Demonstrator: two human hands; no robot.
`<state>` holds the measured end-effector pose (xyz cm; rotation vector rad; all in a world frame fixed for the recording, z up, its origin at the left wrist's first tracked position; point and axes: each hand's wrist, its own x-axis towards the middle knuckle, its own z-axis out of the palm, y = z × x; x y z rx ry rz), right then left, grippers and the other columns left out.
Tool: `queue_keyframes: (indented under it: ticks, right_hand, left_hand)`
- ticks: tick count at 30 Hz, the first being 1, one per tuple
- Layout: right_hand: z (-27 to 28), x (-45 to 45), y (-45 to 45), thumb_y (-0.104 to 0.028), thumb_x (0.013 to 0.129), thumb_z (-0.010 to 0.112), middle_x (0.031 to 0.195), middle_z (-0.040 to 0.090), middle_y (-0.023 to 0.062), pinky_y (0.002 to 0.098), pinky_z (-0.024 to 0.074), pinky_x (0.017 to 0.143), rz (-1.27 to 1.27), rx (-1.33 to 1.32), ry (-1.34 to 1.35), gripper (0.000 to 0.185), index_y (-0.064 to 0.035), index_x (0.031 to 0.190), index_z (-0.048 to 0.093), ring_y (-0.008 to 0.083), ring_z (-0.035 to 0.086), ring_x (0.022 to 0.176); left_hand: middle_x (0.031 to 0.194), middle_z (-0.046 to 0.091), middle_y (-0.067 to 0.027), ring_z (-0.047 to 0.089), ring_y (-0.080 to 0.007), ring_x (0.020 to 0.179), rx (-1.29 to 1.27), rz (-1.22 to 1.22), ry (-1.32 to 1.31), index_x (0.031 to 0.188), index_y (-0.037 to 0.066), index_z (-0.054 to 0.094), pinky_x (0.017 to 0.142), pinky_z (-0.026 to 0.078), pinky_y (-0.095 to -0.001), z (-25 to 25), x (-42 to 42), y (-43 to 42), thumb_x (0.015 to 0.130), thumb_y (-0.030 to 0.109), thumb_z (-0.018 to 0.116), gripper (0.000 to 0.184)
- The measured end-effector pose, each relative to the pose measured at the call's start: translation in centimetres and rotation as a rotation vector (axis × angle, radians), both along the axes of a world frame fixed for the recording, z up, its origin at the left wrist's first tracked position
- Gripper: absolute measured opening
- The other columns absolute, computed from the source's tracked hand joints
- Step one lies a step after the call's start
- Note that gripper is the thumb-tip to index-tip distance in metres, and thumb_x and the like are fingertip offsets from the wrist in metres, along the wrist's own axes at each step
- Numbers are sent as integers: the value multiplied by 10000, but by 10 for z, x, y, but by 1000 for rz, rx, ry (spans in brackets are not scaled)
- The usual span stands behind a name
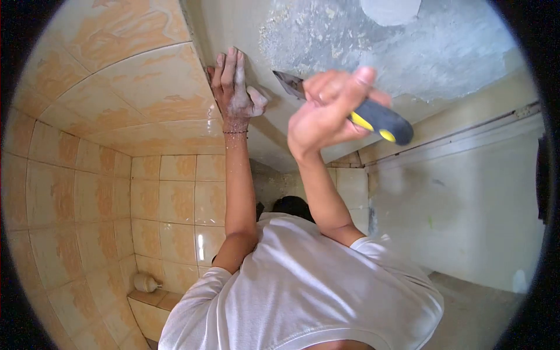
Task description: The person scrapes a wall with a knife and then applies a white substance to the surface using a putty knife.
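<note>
My right hand [329, 108] is wrapped round the black and yellow handle of a putty knife [382, 121]. Its dark metal blade points left, close to a grey painted surface [256, 35]; whether the edge touches I cannot tell. White dust coats my left hand [236, 87], which is flat with fingers stretched out on that surface, beside the edge of the tiles. A thin dark bracelet [235, 132] circles the left wrist. Above the knife lies a rough, patchy area [373, 58] where the coating looks scraped or flaked.
Cream and orange tiles [146, 87] cover the left side and the far wall. On a tiled ledge [153, 296] at lower left sits a pale rounded object [146, 283]. A pale smooth panel [461, 198] stands at right. Between my arms is a dark rounded shape [294, 207].
</note>
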<state>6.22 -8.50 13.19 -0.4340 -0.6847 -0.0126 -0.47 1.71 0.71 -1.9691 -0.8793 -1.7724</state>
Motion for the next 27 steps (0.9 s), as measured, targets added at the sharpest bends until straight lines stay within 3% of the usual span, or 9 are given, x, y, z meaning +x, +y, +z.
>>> queue_keyframes:
  ticks: [2, 6, 7, 12, 15, 18, 22, 24, 27]
  right_hand:
    - [10, 2, -12, -190, 974, 479, 461, 245, -28, 246, 208, 331, 21, -2, 13, 239, -101, 837, 305, 79, 236, 349]
    - [-13, 14, -8, -417, 1002, 338, 550, 298, 8, 262, 263, 373, 244, 72, -217, 333, -101, 897, 322, 112, 264, 426]
    - [-18, 18, -14, -511, 983, 272, 626, 344, 45, 313, 349, 456, 348, 63, -251, 428, -94, 932, 353, 139, 319, 503]
    - [-30, 46, -19, -439, 991, 329, 751, 419, 86, 391, 409, 702, 354, -41, -391, 404, -49, 985, 433, 176, 440, 687]
    - [-32, 58, -22, -235, 953, 532, 860, 545, 94, 358, 455, 783, 423, -247, -432, 280, 35, 1024, 523, 180, 537, 773]
    - [-27, 65, -35, -241, 941, 559, 836, 547, 74, 350, 456, 783, 449, -364, -478, 308, 40, 1061, 522, 179, 536, 772]
    - [-18, 72, -34, -195, 911, 605, 760, 511, 47, 299, 425, 669, 517, -182, -481, 262, 8, 1054, 522, 143, 473, 695]
    - [-9, 71, -28, -184, 888, 636, 672, 474, 30, 284, 396, 584, 557, -83, -463, 225, -18, 979, 514, 121, 426, 617]
    - [6, 56, -32, -229, 944, 518, 516, 234, -50, 286, 197, 455, 379, -181, -557, 343, -133, 688, 311, 88, 175, 451]
  left_hand:
    - [1400, 403, -153, 382, -375, 1263, -10, -12, 12, 1346, -8, 437, 1087, 248, -511, -1, -3, -8, 839, 377, 390, 638]
    - [1398, 402, -168, 382, -389, 1265, -31, 12, 39, 1356, -20, 417, 1083, 264, -497, -1, -3, -9, 776, 306, 421, 665]
    - [1400, 399, -172, 380, -393, 1266, -30, -3, 27, 1360, -19, 411, 1078, 273, -494, -1, -2, -8, 756, 282, 426, 675]
    - [1403, 392, -182, 376, -408, 1266, -22, -38, 18, 1360, -21, 407, 1066, 293, -493, 2, -2, -8, 744, 268, 436, 681]
    - [1401, 396, -182, 378, -409, 1263, -1, -25, 22, 1357, -24, 411, 1060, 301, -493, 1, -2, -4, 756, 287, 435, 677]
    - [1399, 399, -181, 381, -408, 1261, 7, -38, 11, 1353, -27, 416, 1057, 300, -498, 1, -1, -7, 775, 309, 423, 669]
    - [1397, 406, -175, 386, -400, 1258, 23, -43, -1, 1353, -29, 418, 1055, 305, -492, 1, 1, -5, 817, 385, 393, 678]
    - [1395, 409, -174, 388, -396, 1257, 17, -37, 10, 1351, -30, 420, 1055, 305, -488, 0, 0, -6, 831, 410, 380, 682]
    - [1396, 413, -168, 390, -386, 1260, 46, -50, -15, 1361, -16, 417, 1058, 299, -482, -1, 1, -4, 843, 427, 371, 683]
